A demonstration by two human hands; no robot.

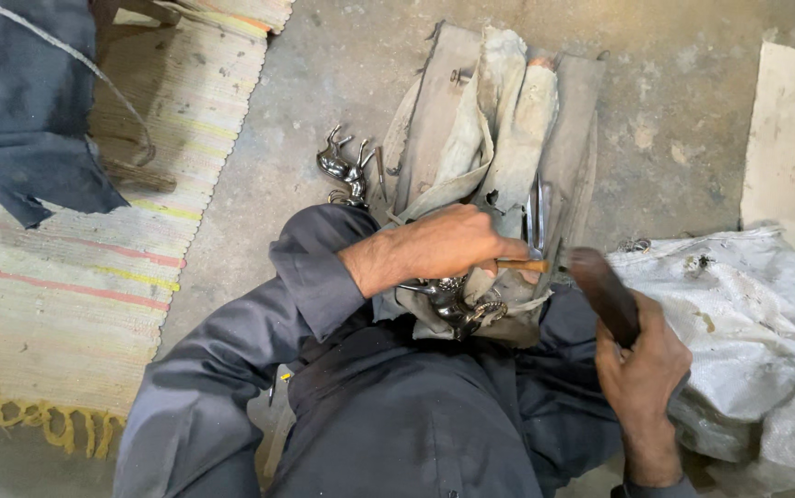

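Hands work over a cloth-wrapped block (pixel 499 138) that runs from the top centre of the frame down to the person's lap. The left hand (pixel 444 244), near the middle of the frame, is curled tight round a thin wooden-handled tool (pixel 519 266), whose handle pokes out to the right of the fist; its metal end is too small to make out against the cloth. Just below that fist a shiny metal casting (pixel 453 302) lies on the lower end of the block, partly hidden by the hand, so its shape is hard to read.

The right hand (pixel 642 364), lower right, is wrapped firmly round a dark wooden mallet (pixel 600 286), whose blurred head points up and left, close to the end of the small tool's handle but apart from it.

Left of the block, on the bare concrete floor (pixel 324 74), another polished metal figure (pixel 342 171) with leg-like prongs rests against the dark grey sleeve. A striped woven mat (pixel 75 277) with a yellow fringe fills the left side, with a dark blue cloth (pixel 19 101) in the upper left corner. A white woven sack (pixel 739 314) lies at the right, beside the mallet hand.
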